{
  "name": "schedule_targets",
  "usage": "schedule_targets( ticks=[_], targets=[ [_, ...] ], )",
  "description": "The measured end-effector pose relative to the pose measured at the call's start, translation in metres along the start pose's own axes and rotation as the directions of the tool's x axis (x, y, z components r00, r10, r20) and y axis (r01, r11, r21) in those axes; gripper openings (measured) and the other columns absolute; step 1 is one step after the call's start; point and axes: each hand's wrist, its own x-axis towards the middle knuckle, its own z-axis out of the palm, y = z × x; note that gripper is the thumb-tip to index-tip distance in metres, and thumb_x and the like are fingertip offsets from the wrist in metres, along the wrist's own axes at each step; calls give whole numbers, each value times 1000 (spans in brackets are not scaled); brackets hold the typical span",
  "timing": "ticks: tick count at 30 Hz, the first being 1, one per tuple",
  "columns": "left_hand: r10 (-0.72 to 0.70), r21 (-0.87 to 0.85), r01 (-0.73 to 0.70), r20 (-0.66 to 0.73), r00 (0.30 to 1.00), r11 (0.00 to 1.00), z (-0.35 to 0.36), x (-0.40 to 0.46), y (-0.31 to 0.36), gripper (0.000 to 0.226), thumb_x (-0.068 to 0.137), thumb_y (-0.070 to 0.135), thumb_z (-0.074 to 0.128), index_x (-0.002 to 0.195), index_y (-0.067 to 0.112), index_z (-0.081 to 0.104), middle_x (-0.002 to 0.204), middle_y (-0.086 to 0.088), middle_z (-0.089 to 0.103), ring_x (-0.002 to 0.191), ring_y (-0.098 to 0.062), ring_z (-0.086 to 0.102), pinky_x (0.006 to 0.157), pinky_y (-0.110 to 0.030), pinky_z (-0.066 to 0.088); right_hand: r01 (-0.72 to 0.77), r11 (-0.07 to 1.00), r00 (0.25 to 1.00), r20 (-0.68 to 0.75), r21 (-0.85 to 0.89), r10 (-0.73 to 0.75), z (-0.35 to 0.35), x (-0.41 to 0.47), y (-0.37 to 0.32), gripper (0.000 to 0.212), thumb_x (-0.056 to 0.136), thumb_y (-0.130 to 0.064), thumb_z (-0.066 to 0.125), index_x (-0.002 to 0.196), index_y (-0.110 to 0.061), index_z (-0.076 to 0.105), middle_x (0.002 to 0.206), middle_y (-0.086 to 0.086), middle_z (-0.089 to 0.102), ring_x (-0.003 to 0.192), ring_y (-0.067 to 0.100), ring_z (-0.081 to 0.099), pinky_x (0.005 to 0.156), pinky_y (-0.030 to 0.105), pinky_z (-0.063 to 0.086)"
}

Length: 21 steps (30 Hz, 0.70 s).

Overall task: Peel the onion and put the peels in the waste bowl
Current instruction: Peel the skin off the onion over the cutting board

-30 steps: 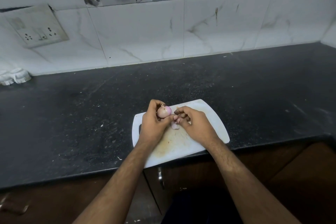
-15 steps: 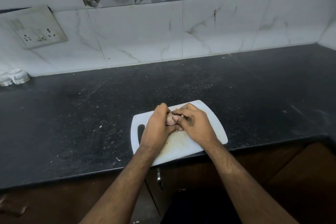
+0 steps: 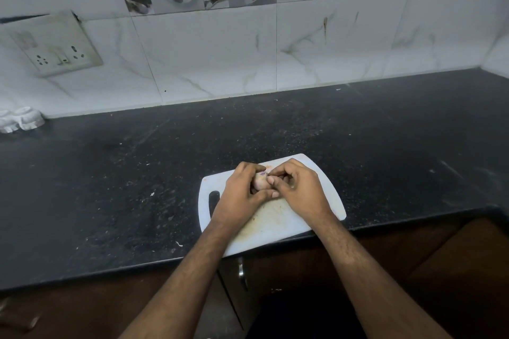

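Black speckled counter (image 3: pixel 115 173) runs the width of my view, pale marble-look tiles (image 3: pixel 209 55) behind it; a white socket plate (image 3: pixel 56 45) sits on the wall at far left, and a small white object (image 3: pixel 20 120) rests on the counter below it; a white cutting board (image 3: pixel 271 224) lies at the counter's front edge, its handle slot toward my left, its near corner overhanging the dark cabinet front; my left hand (image 3: pixel 239 195) is curled round the onion (image 3: pixel 260 181) and holds it over the board; my right hand (image 3: pixel 298 191) meets it, thumb and forefinger pinching at the onion's top, probably a scrap of purple skin, though it is too small to be sure; most of the onion is hidden between my fingers.
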Motion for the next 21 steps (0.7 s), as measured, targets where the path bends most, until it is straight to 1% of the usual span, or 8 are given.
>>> schedule_targets(
  ticks=[2,4,9,11,14,17,19,21],
  targets=[
    [0,-13,0,-10,1000,1000,0,0,-1,53,76,31,96,119,15,70,113,3,63,102,-1,60,82,-5,42,-4,1000,1000,9,11,3,0,0,0,8,89,-15,79,93,-21,76,92,-13,69,87,4,64,76,14,50],
    [-8,-24,8,-14,1000,1000,-1,1,-1,54,73,30,98,117,15,70,112,3,64,100,0,60,81,-5,41,8,1000,1000,16,0,-8,-1,1,1,7,89,-16,78,93,-21,76,92,-13,69,86,5,64,76,16,51],
    [-15,-22,15,-3,1000,1000,1,1,-3,55,70,28,100,115,15,70,110,3,63,96,6,57,79,-5,40,67,988,995,76,-142,-56,3,0,4,5,97,-24,68,96,-29,68,97,-17,64,90,4,63,81,35,56],
    [-21,-21,21,0,1000,1000,1,2,-3,55,71,29,99,115,14,70,109,3,63,95,6,57,79,-4,40,86,976,994,85,-202,-70,3,-1,3,6,99,-25,63,97,-30,64,98,-18,61,91,4,61,80,38,56],
    [-31,-22,31,-4,1000,999,1,1,-2,54,71,28,99,115,14,70,107,4,63,94,5,56,78,-5,40,139,937,986,130,-319,-101,4,-2,-1,8,103,-24,53,98,-28,57,104,-17,54,96,5,52,75,40,54],
    [-71,-62,69,-30,997,996,0,2,0,51,70,29,100,109,16,70,103,7,63,91,1,57,76,-7,41,177,936,979,151,-303,-136,5,-1,0,10,105,-24,48,97,-27,52,103,-18,50,97,7,50,72,46,54],
    [-131,-129,122,-66,989,984,-1,1,0,48,68,36,99,103,21,69,102,8,67,88,-5,61,75,-13,47,184,951,979,131,-247,-156,4,0,3,11,105,-23,48,96,-28,51,100,-17,51,95,11,53,74,49,54],
    [-191,-195,170,-95,977,966,-1,1,-3,48,65,49,93,101,28,68,102,5,73,90,-15,69,77,-29,58,177,962,982,107,-207,-158,3,0,5,11,104,-20,48,96,-25,53,100,-13,53,93,13,55,75,50,54]
  ],
)
